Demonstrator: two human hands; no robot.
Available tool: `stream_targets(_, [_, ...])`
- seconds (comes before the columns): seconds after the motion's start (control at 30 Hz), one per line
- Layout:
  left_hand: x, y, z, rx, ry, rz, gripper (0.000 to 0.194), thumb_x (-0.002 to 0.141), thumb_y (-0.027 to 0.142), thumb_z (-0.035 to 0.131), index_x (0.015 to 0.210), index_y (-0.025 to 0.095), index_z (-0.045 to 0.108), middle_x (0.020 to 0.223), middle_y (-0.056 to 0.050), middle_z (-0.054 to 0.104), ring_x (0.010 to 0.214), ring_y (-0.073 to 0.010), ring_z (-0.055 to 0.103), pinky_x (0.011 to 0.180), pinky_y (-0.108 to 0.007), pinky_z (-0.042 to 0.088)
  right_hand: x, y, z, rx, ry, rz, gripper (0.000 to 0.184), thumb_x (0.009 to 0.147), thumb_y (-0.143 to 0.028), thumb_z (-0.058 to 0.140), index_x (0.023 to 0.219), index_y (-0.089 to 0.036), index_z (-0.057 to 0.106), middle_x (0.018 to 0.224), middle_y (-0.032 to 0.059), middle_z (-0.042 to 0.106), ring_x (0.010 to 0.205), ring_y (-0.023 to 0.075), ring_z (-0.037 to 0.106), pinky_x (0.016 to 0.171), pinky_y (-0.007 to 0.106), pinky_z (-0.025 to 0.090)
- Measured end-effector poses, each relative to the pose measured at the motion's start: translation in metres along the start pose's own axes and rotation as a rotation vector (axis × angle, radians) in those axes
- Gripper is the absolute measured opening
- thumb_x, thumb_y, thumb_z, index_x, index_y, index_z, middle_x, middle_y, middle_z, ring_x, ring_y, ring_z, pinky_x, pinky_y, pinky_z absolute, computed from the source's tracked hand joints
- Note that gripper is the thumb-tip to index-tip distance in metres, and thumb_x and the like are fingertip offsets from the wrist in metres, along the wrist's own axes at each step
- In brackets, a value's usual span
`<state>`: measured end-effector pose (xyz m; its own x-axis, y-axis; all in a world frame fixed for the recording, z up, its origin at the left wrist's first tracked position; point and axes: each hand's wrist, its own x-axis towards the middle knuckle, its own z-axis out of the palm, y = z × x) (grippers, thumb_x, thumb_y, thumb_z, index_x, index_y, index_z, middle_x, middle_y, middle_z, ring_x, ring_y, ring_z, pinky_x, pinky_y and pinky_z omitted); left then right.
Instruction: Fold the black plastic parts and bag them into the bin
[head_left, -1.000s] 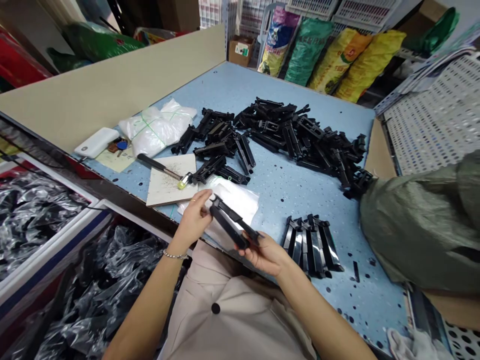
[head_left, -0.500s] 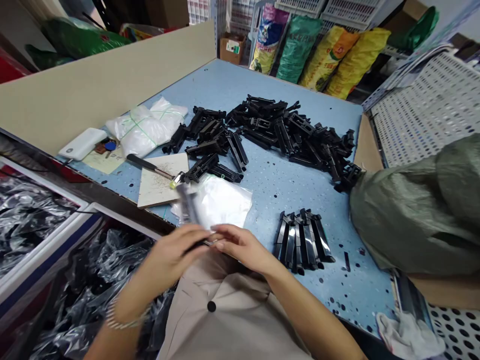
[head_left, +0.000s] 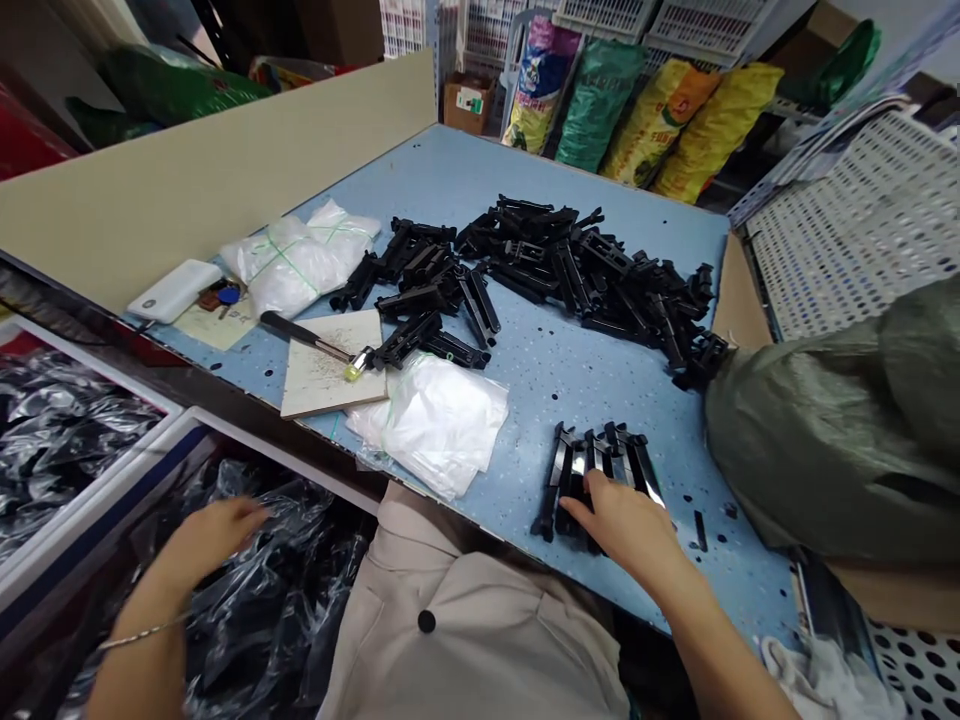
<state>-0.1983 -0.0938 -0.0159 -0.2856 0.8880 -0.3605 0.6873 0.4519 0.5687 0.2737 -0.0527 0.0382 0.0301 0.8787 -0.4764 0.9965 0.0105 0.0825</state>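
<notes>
On the blue table, my right hand (head_left: 628, 522) is at a row of glossy black plastic parts (head_left: 556, 475), its thumb and fingers closed around one in the middle. The palm hides the lower ends of several parts. My left hand (head_left: 214, 535) is off the table at the left, above a crate of black parts in clear plastic bags (head_left: 259, 600). It is slightly blurred, its fingers stretched out with nothing seen in them. A stack of clear plastic bags (head_left: 442, 415) lies at the table's front edge, between my hands.
A large heap of black parts (head_left: 570, 260) covers the table's middle. A black-handled hammer (head_left: 311, 338) rests on a pale board (head_left: 330, 385). Farther left are a tied bag bundle (head_left: 292, 265) and a white power bank (head_left: 174, 290). A green sack (head_left: 825, 430) stands at the right.
My hands were together over my lap with a blurred bagged part. They have separated: the left moved to the crate without that part, the right to the row of black parts.
</notes>
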Motion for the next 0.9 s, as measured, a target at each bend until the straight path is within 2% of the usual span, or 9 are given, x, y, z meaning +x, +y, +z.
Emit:
stream_targets(0.07, [0.004, 0.067, 0.033, -0.053, -0.084, 0.127, 0.03, 0.069, 0.054, 0.06, 0.063, 0.025, 0.063, 0.052, 0.004, 0.063, 0.048, -0.0181, 0.059, 0.052, -0.028, 0.043, -0.002, -0.01, 0.003, -0.002, 0.009, -0.006, 0.028, 0.09, -0.038, 0.051, 0.101, -0.013, 0.058, 0.089, 0.015, 0.071, 0.083, 0.0312, 0.069, 0.063, 0.033, 0.042])
stream_targets(0.13, [0.007, 0.134, 0.072, -0.161, -0.087, 0.363, 0.029, 0.079, 0.049, 0.055, 0.07, 0.022, 0.062, 0.063, 0.0, 0.064, 0.06, -0.0183, 0.06, 0.058, -0.028, 0.045, -0.002, -0.017, 0.006, 0.006, 0.006, -0.017, 0.03, 0.089, -0.036, 0.052, 0.108, -0.012, 0.056, 0.088, 0.0155, 0.07, 0.082, 0.0314, 0.07, 0.064, 0.033, 0.043])
stream_targets(0.2, [0.012, 0.187, 0.109, -0.118, 0.038, 0.493, 0.028, 0.079, 0.046, 0.058, 0.071, 0.02, 0.059, 0.078, -0.006, 0.064, 0.07, -0.0203, 0.059, 0.064, -0.03, 0.045, -0.002, -0.018, 0.012, 0.043, 0.007, -0.043, 0.04, 0.088, -0.034, 0.053, 0.122, -0.011, 0.05, 0.09, 0.016, 0.071, 0.082, 0.0318, 0.07, 0.065, 0.034, 0.044])
stream_targets(0.27, [0.02, 0.219, 0.136, -0.098, 0.143, 0.513, 0.026, 0.072, 0.042, 0.068, 0.074, 0.017, 0.06, 0.092, -0.012, 0.062, 0.081, -0.0244, 0.059, 0.067, -0.033, 0.045, 0.0, -0.012, 0.019, 0.109, 0.008, -0.066, 0.05, 0.089, -0.03, 0.052, 0.133, -0.01, 0.042, 0.094, 0.017, 0.07, 0.085, 0.0318, 0.069, 0.068, 0.035, 0.045])
stream_targets(0.33, [0.031, 0.227, 0.149, -0.231, 0.128, 0.464, 0.018, 0.071, 0.032, 0.069, 0.071, 0.016, 0.06, 0.095, -0.012, 0.061, 0.085, -0.0249, 0.057, 0.069, -0.033, 0.044, 0.002, -0.001, 0.027, 0.245, 0.0, -0.07, 0.052, 0.089, -0.026, 0.048, 0.137, -0.011, 0.04, 0.095, 0.016, 0.07, 0.087, 0.0305, 0.068, 0.072, 0.037, 0.046])
stream_targets(0.4, [0.042, 0.218, 0.148, -0.432, 0.031, 0.402, 0.013, 0.07, 0.025, 0.066, 0.063, 0.017, 0.06, 0.085, -0.009, 0.06, 0.081, -0.0217, 0.057, 0.069, -0.031, 0.043, 0.005, 0.009, 0.033, 0.496, -0.01, -0.066, 0.049, 0.088, -0.028, 0.048, 0.135, -0.013, 0.044, 0.093, 0.0124, 0.07, 0.087, 0.0276, 0.068, 0.076, 0.037, 0.047])
stream_targets(0.53, [0.056, 0.189, 0.13, -0.65, -0.115, 0.324, 0.018, 0.068, 0.033, 0.068, 0.064, 0.017, 0.063, 0.069, -0.003, 0.059, 0.063, -0.0149, 0.053, 0.06, -0.028, 0.044, 0.013, 0.008, 0.028, 1.265, -0.113, -0.148, 0.046, 0.084, -0.04, 0.058, 0.124, -0.019, 0.056, 0.094, 0.0064, 0.069, 0.087, 0.0206, 0.065, 0.076, 0.032, 0.05])
stream_targets(0.67, [0.054, 0.18, 0.122, -0.817, -0.161, 0.26, 0.028, 0.064, 0.041, 0.074, 0.065, 0.016, 0.063, 0.063, -0.001, 0.058, 0.053, -0.0097, 0.048, 0.051, -0.023, 0.041, 0.032, -0.032, 0.005, 1.746, -0.274, -0.312, 0.035, 0.076, -0.041, 0.072, 0.102, -0.018, 0.068, 0.086, 0.0051, 0.07, 0.072, 0.0153, 0.064, 0.066, 0.026, 0.051])
stream_targets(0.9, [0.04, 0.185, 0.121, -0.863, -0.052, 0.291, 0.018, 0.065, 0.035, 0.072, 0.063, 0.017, 0.073, 0.086, -0.006, 0.064, 0.07, -0.0135, 0.058, 0.055, -0.022, 0.048, 0.074, -0.104, -0.017, 2.039, -0.46, -0.35, 0.029, 0.066, -0.032, 0.081, 0.087, -0.014, 0.071, 0.077, 0.0039, 0.072, 0.061, 0.0119, 0.064, 0.063, 0.024, 0.055])
